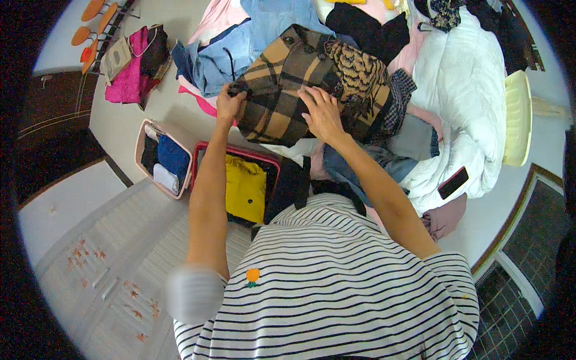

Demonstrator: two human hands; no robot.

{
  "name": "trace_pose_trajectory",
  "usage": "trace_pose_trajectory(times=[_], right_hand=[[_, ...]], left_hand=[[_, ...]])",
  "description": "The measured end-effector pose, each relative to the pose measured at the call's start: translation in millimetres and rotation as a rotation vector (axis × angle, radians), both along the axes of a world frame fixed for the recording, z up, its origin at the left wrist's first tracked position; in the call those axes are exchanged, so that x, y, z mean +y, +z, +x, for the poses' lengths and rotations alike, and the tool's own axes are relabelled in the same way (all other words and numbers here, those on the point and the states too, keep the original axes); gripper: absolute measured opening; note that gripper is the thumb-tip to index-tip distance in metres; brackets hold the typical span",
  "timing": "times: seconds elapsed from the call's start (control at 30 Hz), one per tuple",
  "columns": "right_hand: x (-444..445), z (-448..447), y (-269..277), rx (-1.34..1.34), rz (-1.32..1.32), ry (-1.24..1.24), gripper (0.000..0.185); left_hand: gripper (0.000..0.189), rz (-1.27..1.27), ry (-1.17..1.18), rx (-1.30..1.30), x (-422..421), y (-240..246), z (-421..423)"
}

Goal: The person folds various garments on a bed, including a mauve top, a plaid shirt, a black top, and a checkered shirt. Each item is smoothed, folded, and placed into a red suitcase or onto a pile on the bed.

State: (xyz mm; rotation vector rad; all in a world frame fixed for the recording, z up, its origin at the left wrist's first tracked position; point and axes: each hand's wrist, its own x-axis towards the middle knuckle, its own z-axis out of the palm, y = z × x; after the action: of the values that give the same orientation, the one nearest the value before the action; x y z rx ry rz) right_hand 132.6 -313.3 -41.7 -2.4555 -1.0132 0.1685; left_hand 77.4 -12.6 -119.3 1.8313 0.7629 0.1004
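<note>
A brown, tan and black plaid garment [274, 94] lies before me on a heap of clothes. My left hand [229, 105] grips its left edge, thumb on top and fingers curled beneath. With fingers spread, my right hand [321, 112] rests on the middle of the plaid cloth. A patterned black-and-tan piece with fringe [360, 76] lies over the garment's right side. Light blue denim clothing [270, 27] shows behind the plaid, beside a black garment [369, 31]. A dark checked cloth [398, 99] sticks out at the right.
A pink-rimmed bin [186, 180] holds folded clothes. Beside it, a red-edged container [211, 146] holds a folded yellow garment [245, 189]. A white quilt [459, 99] carries a phone [453, 183] at the right, next to a pale yellow plastic basin [516, 119]. Magenta bags or cloth [128, 85] lie at left.
</note>
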Motion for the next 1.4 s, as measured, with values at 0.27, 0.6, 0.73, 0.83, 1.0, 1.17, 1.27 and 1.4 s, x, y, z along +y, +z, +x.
trace_pose_trajectory(times=[0.27,0.6,0.73,0.83,1.0,1.17,1.27,1.4], right_hand=[[-11,-59,-37,0.222,0.064,0.049,0.044],[-21,-85,-120,1.448,0.402,-0.451,0.077],[-5,-93,-116,1.718,0.483,-0.598,0.073],[-8,-94,-105,1.72,0.617,-0.599,0.064],[-25,-90,-72,1.951,0.845,-0.505,0.04],[-14,-58,-30,2.331,1.177,-0.65,0.027],[-6,-3,-16,2.374,1.597,-0.623,0.027],[23,17,-13,1.189,1.001,-0.342,0.038]], left_hand=[[0.038,-0.635,-0.032,0.133,-19,43,-17],[0.042,-0.698,-0.033,0.295,-39,15,-73],[0.034,-0.745,-0.04,0.318,-54,17,-97],[0.032,-0.826,0.054,0.261,-66,29,-108],[0.029,-0.828,0.131,0.406,-65,60,-103],[0.029,-0.964,0.16,0.302,-51,85,-61],[0.032,-1.019,0.193,0.117,-44,81,-1],[0.033,-1.15,0.104,0.042,-49,55,67]])
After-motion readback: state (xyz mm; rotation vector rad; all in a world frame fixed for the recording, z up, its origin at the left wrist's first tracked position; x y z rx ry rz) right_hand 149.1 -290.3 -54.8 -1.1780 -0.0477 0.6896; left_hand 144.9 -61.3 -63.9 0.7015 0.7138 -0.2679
